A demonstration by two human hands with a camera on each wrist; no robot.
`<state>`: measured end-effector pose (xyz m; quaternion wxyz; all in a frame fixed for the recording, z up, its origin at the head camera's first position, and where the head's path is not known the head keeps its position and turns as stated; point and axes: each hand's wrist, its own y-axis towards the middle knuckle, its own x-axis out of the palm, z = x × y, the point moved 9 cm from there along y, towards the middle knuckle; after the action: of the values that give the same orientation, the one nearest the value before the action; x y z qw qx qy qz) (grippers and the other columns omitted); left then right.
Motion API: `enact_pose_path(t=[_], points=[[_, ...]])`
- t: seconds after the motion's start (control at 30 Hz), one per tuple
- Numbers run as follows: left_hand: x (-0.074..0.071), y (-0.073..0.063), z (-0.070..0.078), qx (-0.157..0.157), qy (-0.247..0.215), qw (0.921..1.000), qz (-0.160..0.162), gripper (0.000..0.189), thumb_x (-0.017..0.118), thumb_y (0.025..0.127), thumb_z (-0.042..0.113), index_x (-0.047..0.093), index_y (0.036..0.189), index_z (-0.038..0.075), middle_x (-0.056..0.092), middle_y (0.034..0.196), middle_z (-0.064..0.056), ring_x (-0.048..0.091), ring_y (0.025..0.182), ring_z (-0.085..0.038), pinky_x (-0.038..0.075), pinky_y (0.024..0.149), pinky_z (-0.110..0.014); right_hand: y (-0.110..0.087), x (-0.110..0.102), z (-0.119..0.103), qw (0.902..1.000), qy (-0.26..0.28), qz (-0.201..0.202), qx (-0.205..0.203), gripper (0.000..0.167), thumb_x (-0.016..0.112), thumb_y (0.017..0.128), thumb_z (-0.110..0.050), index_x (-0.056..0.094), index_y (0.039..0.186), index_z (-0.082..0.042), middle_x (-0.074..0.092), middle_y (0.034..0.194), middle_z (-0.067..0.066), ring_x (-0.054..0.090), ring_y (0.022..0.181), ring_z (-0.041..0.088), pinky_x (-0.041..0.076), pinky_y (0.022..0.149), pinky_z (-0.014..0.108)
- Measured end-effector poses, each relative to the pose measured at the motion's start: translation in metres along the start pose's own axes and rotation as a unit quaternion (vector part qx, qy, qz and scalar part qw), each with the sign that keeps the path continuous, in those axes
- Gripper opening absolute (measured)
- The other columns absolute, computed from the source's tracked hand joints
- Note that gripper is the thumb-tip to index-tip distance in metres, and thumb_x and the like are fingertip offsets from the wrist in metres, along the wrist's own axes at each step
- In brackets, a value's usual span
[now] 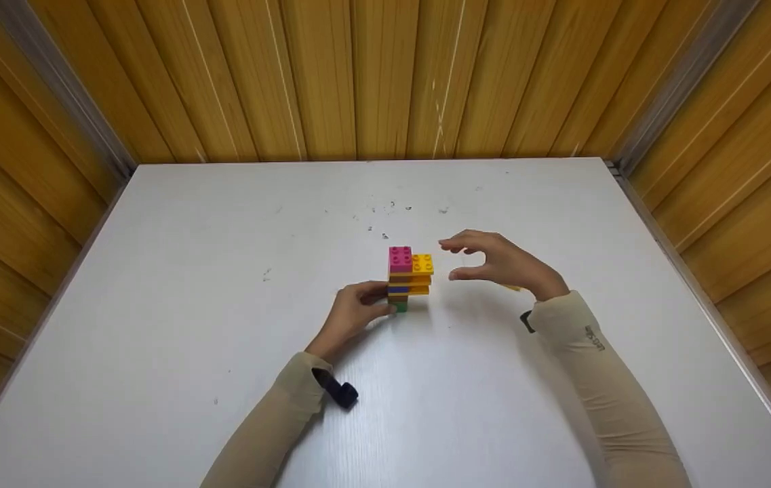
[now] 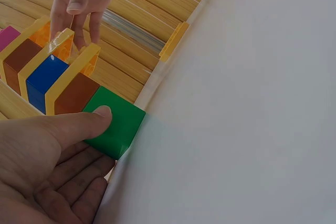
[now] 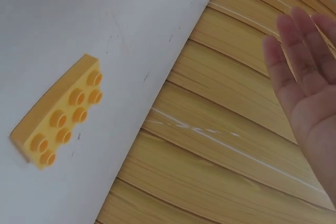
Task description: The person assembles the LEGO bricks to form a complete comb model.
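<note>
A tower of toy building blocks (image 1: 399, 259) stands upright on the table. From the bottom it has a green block (image 2: 119, 121), then brown, blue and brown blocks with flat yellow bricks between them that jut out to the right, and a pink block on top. My left hand (image 1: 352, 313) holds the tower low down, its thumb against the green block and its fingers behind. To the right of the tower, apart from it, my right hand (image 1: 504, 263) hovers with fingers spread and nothing between them.
A loose yellow brick (image 3: 60, 111) with several studs lies on the white table (image 1: 222, 379), partly hidden behind the right hand in the head view. Yellow wood-look panel walls (image 1: 385, 81) enclose the table's back and sides. Dark specks mark the tabletop beyond the tower.
</note>
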<state>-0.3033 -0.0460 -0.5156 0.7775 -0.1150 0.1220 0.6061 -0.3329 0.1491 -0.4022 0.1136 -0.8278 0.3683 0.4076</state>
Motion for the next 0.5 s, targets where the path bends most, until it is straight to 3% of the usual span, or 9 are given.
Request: enact_pose_path(t=[0.2, 0.5], points=[[0.000, -0.001, 0.001, 0.001, 0.000, 1.0000, 0.001, 0.045, 0.075, 0.082, 0.010, 0.063, 0.125, 0.009, 0.067, 0.122, -0.007, 0.063, 0.114, -0.020, 0.047, 0.102, -0.033, -0.012, -0.004, 0.021, 0.9990, -0.011, -0.003, 0.043, 0.055, 0.076, 0.082, -0.022, 0.057, 0.132, -0.006, 0.061, 0.126, 0.012, 0.057, 0.111, 0.037, 0.048, 0.094, 0.055], [0.000, 0.000, 0.001, -0.002, 0.007, 1.0000, 0.000, 0.043, 0.073, 0.084, 0.010, 0.062, 0.126, 0.008, 0.066, 0.123, -0.007, 0.063, 0.114, -0.020, 0.048, 0.102, -0.033, -0.026, -0.010, 0.058, 0.9928, -0.041, -0.022, 0.111, 0.057, 0.073, 0.085, -0.024, 0.054, 0.133, 0.000, 0.058, 0.128, 0.019, 0.054, 0.115, 0.038, 0.045, 0.095, 0.057]])
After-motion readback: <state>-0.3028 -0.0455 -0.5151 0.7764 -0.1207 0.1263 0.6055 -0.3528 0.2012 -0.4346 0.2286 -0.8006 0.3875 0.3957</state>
